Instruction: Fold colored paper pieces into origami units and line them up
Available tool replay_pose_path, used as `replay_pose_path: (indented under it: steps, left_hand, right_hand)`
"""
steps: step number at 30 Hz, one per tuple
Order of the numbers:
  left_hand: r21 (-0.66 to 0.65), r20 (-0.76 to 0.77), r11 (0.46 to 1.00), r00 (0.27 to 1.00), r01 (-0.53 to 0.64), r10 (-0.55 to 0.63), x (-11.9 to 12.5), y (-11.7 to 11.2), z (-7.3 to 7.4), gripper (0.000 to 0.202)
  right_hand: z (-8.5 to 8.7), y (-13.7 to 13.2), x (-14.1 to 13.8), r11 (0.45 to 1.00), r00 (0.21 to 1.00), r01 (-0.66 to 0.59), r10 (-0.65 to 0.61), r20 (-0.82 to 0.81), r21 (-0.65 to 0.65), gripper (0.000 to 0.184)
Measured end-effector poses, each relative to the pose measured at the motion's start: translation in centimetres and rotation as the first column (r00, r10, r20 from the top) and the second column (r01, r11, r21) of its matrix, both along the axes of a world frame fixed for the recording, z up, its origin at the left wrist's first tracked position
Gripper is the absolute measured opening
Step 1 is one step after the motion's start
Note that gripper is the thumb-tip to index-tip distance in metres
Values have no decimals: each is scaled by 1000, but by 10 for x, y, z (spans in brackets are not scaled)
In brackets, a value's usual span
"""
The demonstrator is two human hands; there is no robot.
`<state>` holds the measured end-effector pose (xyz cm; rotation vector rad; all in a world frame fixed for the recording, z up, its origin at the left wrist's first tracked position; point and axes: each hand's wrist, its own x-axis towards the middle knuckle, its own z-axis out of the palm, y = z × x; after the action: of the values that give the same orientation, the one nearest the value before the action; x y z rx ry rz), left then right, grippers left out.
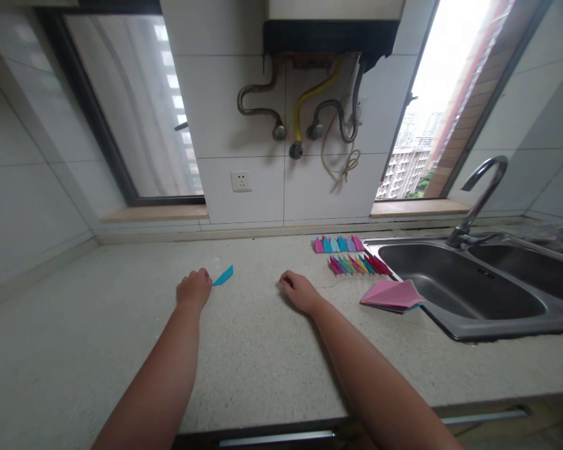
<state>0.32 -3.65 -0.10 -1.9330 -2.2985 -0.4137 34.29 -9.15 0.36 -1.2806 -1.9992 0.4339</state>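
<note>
My left hand [194,288] is closed at the fingertips on one end of a blue folded paper piece [224,275], whose slanted pointed shape sticks out to the right just over the countertop. Across from it, my right hand [301,292] rests on the counter with its fingers curled in, and nothing shows in them. Farther right are a row of folded paper pieces [338,244] in pink, blue and purple, and a second row of folded paper pieces [359,265] in several colours. In front of these rows lies a stack of paper sheets [391,295], pink on top.
A steel double sink [455,312] with a curved faucet [483,181] is set into the speckled countertop [258,362] at right. Pipes and a yellow hose [304,100] hang below a wall-mounted heater [333,28]. A socket [241,181] is on the tiled wall.
</note>
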Motion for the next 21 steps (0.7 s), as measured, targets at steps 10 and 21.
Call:
replay_pose_path:
  steps: [10, 21]
  left_hand:
    - [-82, 45, 997, 999, -7, 11, -3, 9, 8, 41]
    - [-141, 198, 979, 973, 151, -121, -2, 14, 18, 60]
  right_hand:
    - [4, 5, 3, 997, 992, -51, 44, -115, -53, 18]
    - [4, 15, 4, 993, 989, -79, 66, -132, -93, 18]
